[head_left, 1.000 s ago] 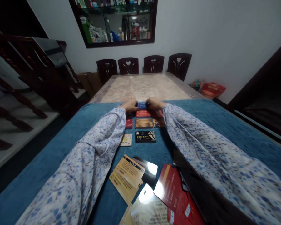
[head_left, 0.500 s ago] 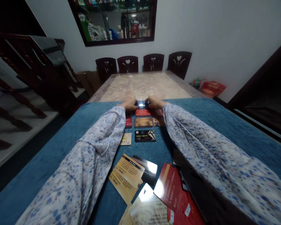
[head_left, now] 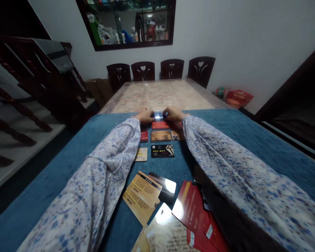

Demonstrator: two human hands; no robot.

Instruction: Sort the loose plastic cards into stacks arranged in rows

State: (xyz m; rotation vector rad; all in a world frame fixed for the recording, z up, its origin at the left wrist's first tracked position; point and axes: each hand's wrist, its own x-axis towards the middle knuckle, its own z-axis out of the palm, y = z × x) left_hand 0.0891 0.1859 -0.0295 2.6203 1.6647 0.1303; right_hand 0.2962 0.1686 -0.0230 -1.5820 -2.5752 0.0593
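Both arms in flowered sleeves reach far across a blue cloth (head_left: 68, 164). My left hand (head_left: 145, 115) and my right hand (head_left: 174, 114) pinch the two ends of a blue card (head_left: 158, 115) that glares in the light, at the cloth's far edge. Just nearer lie a red card (head_left: 160, 125), a brown card (head_left: 161, 135) and a black VIP card (head_left: 162, 151), in a column. A small red card (head_left: 144, 136) and a pale card (head_left: 141, 154) lie beside my left sleeve.
Loose gold cards (head_left: 143, 194), a black card (head_left: 165, 187) and red cards (head_left: 190, 210) lie piled near me. A marble table top (head_left: 160, 96) extends beyond the cloth, with several dark chairs (head_left: 157, 71) against the wall. A stair rail (head_left: 28, 91) stands at the left.
The blue card between my hands now catches a bright glare where it looked plain blue a second ago. My hands have hardly moved.
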